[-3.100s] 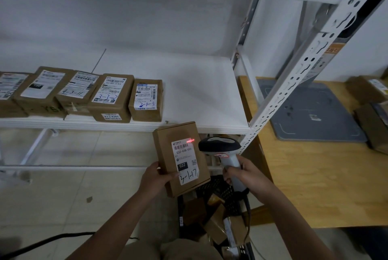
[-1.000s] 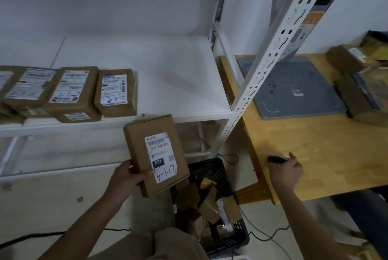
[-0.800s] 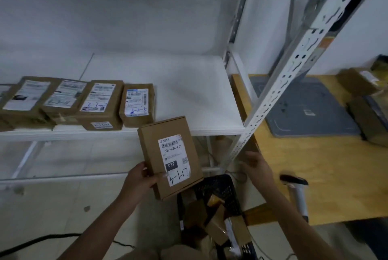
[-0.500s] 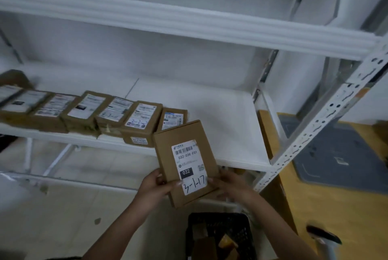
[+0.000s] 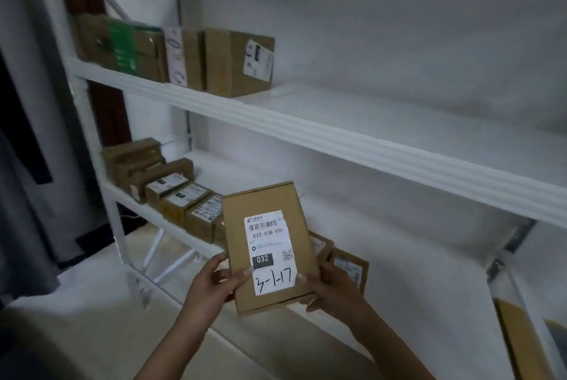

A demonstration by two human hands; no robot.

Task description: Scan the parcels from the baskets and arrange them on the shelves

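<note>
Parcel (image 5: 270,244) labelled 3-1-17 held upright in front of the lower shelf (image 5: 171,227), both hands on it. Left hand (image 5: 214,284) grips its lower left edge, right hand (image 5: 329,289) its lower right corner, thumbs on the face. Row of parcels (image 5: 171,192) on that shelf behind it; three bigger boxes (image 5: 184,57) one level up.

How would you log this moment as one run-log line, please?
phase: shelving | parcel 3-1-17: held up before lower shelf | left hand: grips left edge | right hand: grips right edge
</note>
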